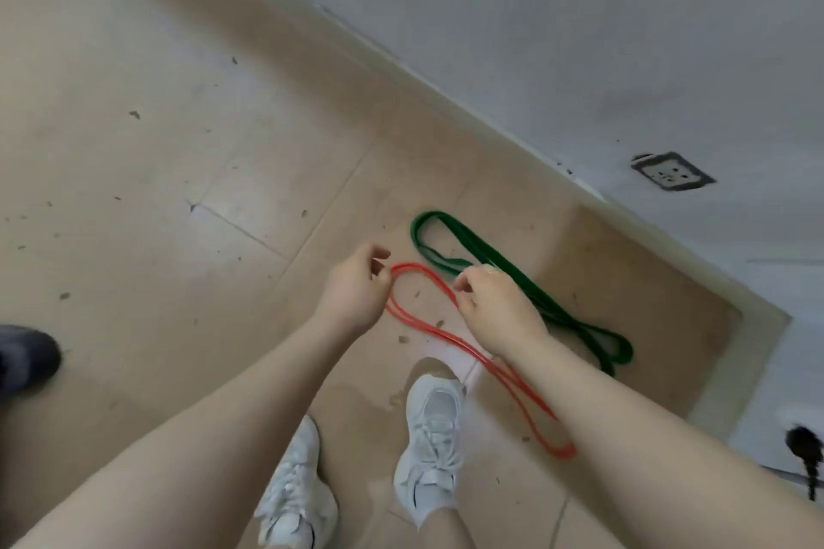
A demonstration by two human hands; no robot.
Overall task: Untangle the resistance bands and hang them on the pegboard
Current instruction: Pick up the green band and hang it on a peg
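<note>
At the person's feet, white sneakers (430, 437) stand on tan floor (133, 147). Above, left hand (356, 288) and right hand (495, 308) hover, each grip loosely curled, empty, over the red band (512, 374). Just beyond lies the green band (526, 285), near the wall's edge (490, 120).

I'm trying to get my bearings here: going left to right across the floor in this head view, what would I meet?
Dark shoe at the left edge → left hand → red band → right hand → green band → wall socket → dark object at the right edge.
</note>
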